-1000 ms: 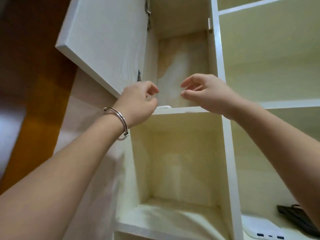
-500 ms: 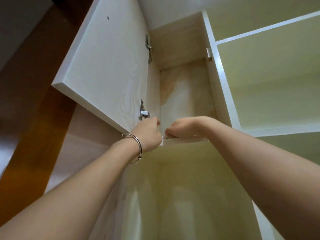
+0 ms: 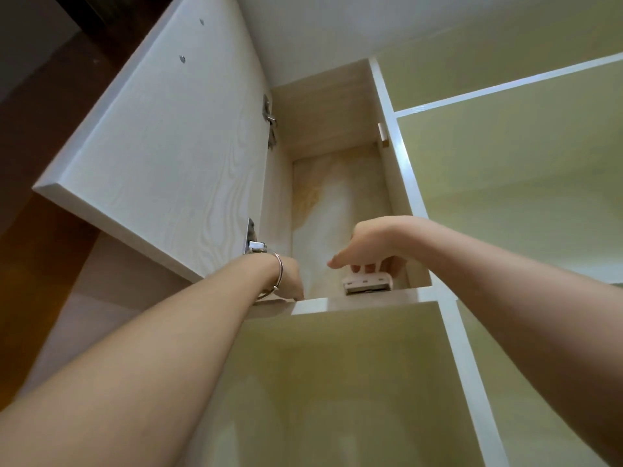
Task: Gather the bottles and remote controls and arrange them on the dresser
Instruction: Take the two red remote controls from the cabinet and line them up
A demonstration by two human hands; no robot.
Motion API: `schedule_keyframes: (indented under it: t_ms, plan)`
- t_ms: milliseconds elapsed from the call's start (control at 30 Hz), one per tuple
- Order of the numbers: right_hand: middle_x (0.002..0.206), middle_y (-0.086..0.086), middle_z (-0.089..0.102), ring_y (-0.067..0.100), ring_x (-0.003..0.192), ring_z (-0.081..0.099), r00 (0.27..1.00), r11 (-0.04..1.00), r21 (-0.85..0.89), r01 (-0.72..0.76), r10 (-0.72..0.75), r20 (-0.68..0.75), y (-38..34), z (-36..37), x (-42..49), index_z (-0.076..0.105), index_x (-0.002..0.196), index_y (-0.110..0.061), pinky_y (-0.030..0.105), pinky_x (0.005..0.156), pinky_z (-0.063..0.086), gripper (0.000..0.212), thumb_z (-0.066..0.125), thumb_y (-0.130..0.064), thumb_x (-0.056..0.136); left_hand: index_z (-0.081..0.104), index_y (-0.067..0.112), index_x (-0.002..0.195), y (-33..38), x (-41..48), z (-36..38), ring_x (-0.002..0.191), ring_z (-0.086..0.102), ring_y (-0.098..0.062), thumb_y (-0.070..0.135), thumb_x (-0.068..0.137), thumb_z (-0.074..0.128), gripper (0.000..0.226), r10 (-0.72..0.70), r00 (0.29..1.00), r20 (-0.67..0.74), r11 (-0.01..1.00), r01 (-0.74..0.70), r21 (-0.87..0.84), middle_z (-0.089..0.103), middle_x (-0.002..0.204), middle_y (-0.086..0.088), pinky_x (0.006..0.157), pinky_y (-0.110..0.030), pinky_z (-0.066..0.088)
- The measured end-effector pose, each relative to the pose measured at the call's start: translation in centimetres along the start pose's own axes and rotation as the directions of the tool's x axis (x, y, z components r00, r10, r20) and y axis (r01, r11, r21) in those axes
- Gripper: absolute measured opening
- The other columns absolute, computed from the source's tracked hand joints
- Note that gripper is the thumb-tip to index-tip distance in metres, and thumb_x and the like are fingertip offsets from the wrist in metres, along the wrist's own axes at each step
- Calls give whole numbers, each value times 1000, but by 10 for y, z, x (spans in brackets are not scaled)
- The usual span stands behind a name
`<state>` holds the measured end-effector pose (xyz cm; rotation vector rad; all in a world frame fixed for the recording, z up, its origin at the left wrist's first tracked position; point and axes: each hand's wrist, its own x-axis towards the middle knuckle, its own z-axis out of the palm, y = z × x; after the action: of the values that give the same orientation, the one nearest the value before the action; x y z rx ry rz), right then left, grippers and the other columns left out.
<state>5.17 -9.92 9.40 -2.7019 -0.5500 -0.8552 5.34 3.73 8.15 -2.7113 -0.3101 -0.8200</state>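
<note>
I am looking up into a high cupboard compartment (image 3: 337,210) with its white door (image 3: 161,156) swung open to the left. My right hand (image 3: 367,247) reaches inside and grips the top of a white remote control (image 3: 367,283) that stands just behind the shelf's front edge (image 3: 310,305). My left hand (image 3: 290,279), with a metal bangle on its wrist, rests over that front edge at the left; its fingers are hidden behind the shelf. No bottle is in view.
Open yellow-lined shelves lie to the right (image 3: 522,183) and below (image 3: 337,382). A metal hinge (image 3: 254,246) juts out beside my left wrist. A white divider (image 3: 397,156) bounds the compartment on the right. Dark wood panelling (image 3: 30,230) is at the left.
The view has tilted further up. My right hand has gone deeper into the compartment and closed on the white remote. My left hand has stayed at the shelf edge.
</note>
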Motion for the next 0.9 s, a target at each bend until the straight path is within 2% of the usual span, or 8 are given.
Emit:
schedule_keyframes:
  t_ms: [100, 233, 433, 500, 567, 667, 767, 900]
  plan:
    - [108, 10, 60, 31, 82, 61, 990, 997, -58, -51, 58, 125, -2, 1, -3, 54, 74, -14, 40, 91, 53, 44, 55, -58, 79, 61, 4, 112, 6, 9, 1, 80, 54, -27, 28, 89, 41, 39, 2, 987, 158, 990, -24, 136, 57, 91, -10, 67, -26, 45]
    - [117, 14, 60, 32, 87, 60, 982, 994, -75, -80, 91, 166, -5, 1, -9, 56, 82, -11, 41, 93, 52, 34, 58, -46, 82, 55, 12, 71, 8, 19, 0, 54, 45, -19, 26, 87, 38, 27, -40, 967, 251, 970, -22, 241, 49, 67, -3, 60, -23, 43]
    - [78, 11, 52, 27, 67, 51, 976, 976, -201, -81, 119, 184, -6, -8, -20, 52, 75, -8, 30, 60, 46, 17, 52, -22, 84, 56, 8, 69, 10, 17, -6, 49, 49, -18, 20, 89, 35, 31, -36, 969, 243, 920, -63, 388, 50, 65, -3, 52, -20, 38]
    - [74, 7, 51, 24, 63, 51, 975, 963, -258, -83, 132, 179, -9, -8, -20, 50, 72, -9, 29, 55, 44, 21, 53, -26, 85, 58, -1, 79, 9, 13, -9, 31, 50, -13, 19, 91, 34, 34, -20, 969, 245, 922, -77, 379, 49, 61, -4, 37, -10, 39]
    - [66, 2, 50, 18, 56, 50, 977, 934, -349, -76, 139, 161, -13, -5, -17, 47, 65, -14, 27, 53, 42, 32, 53, -35, 88, 56, -1, 63, 9, 7, -12, 16, 39, -9, 21, 92, 34, 42, -17, 971, 240, 946, -62, 318, 50, 44, -4, 26, -4, 30]
    - [65, 1, 50, 16, 55, 47, 976, 888, -452, -82, 164, 144, -16, 1, -10, 52, 63, -16, 26, 54, 40, 35, 54, -43, 86, 44, 9, 42, 12, -3, -16, 16, 38, -12, 19, 90, 35, 50, -10, 975, 222, 970, -44, 241, 45, 26, -1, 31, -9, 31]
    - [65, 2, 48, 17, 54, 45, 970, 894, -434, -108, 190, 151, -17, 2, -13, 51, 61, -15, 26, 55, 39, 34, 54, -37, 87, 39, 4, 35, 13, -11, -13, 38, 41, -30, 3, 90, 34, 55, -3, 986, 165, 979, -31, 202, 38, 49, -14, 48, -24, 26]
    - [68, 3, 46, 22, 64, 50, 991, 946, -317, -67, 101, 93, -19, 1, -26, 53, 72, -11, 27, 57, 41, 26, 57, -33, 87, 48, 13, 58, 10, -10, -5, 54, 44, -21, 25, 90, 37, 37, -23, 982, 185, 999, 29, -27, 49, 65, -8, 54, -24, 31]
